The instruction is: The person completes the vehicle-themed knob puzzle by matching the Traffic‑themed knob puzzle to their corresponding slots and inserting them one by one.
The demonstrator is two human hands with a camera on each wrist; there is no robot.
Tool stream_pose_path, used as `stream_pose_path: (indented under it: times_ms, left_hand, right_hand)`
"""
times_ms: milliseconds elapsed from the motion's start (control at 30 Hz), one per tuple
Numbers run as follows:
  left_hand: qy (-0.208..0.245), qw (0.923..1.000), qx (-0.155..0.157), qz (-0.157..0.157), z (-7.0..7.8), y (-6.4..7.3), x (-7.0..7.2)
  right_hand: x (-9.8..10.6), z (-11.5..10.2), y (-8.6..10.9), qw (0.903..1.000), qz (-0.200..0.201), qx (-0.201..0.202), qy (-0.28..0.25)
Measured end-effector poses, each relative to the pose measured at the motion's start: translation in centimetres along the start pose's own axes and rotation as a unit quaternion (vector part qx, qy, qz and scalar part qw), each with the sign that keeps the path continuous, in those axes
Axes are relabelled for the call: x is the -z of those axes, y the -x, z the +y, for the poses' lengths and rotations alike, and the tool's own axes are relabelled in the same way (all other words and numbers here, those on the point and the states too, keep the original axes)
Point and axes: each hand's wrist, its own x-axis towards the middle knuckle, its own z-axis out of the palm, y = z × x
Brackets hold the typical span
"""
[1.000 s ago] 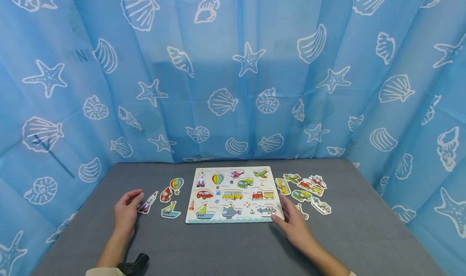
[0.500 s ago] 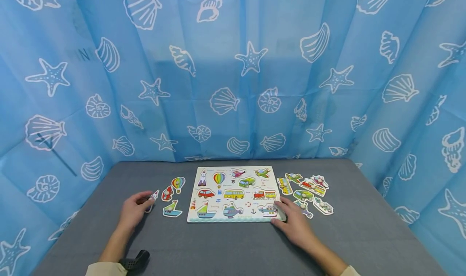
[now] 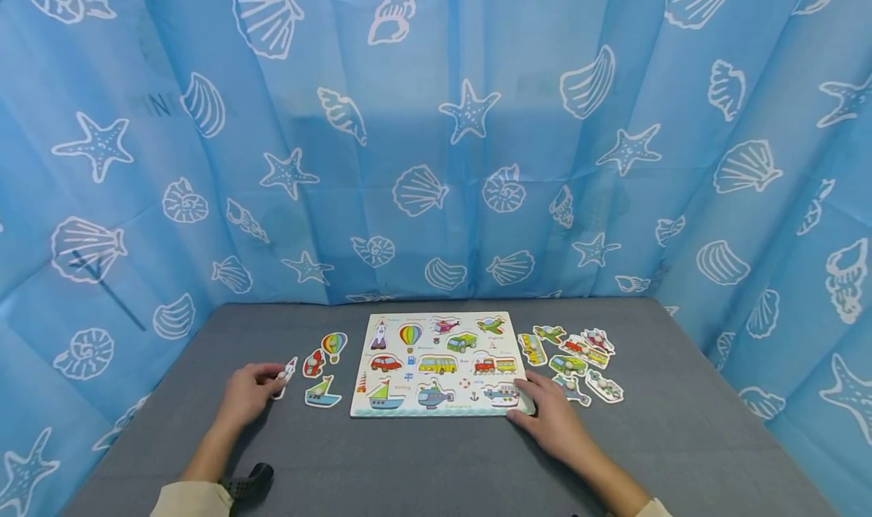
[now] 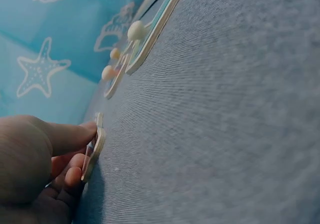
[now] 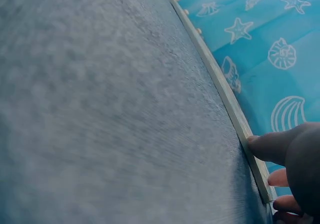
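My left hand (image 3: 247, 396) pinches a rocket puzzle piece (image 3: 289, 372) between thumb and fingers, left of the puzzle board (image 3: 402, 413). The left wrist view has the rocket piece (image 4: 99, 143) edge-on, close over the grey cloth, its knob hidden by the fingers. Flat on the table, the white board shows pictures of vehicles. My right hand (image 3: 553, 420) grips the board's near right corner, its thumb against the front edge and its fingers along the right side. In the right wrist view, the thumb of my right hand (image 5: 295, 151) touches the board's edge (image 5: 225, 91).
Right of the left hand lie a balloon piece (image 3: 334, 346), a red car piece (image 3: 314, 363) and a sailboat piece (image 3: 322, 392). Several knobbed pieces, including a green truck (image 3: 568, 365) and a train (image 3: 584, 351), lie right of the board. A blue curtain (image 3: 422, 154) hangs behind.
My left hand has moved right and taken hold of the rocket piece, which has shifted slightly right. My right hand has settled on the board's corner; the submarine piece beside it has moved a little right.
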Motion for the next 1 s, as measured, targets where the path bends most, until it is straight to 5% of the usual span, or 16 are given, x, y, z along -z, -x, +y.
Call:
stream_pose_path:
  times_ms: [367,767,1000]
  left_hand:
    - [-0.033,0.9992,-0.004,-0.022,-0.3,-1.1,0.6]
    - [-0.024,0.9967,-0.023,-0.074,0.2,-2.2,1.2]
    - [-0.021,0.9977,-0.022,-0.061,1.0,-2.7,1.0]
  right_hand:
    - [0.9,0.4,-1.3,0.9976,-0.048,-0.046,-0.020]
    - [1.4,0.6,-1.2,0.9975,-0.048,-0.044,-0.030]
    - [1.5,0.7,-1.1,0.9963,-0.060,-0.054,-0.031]
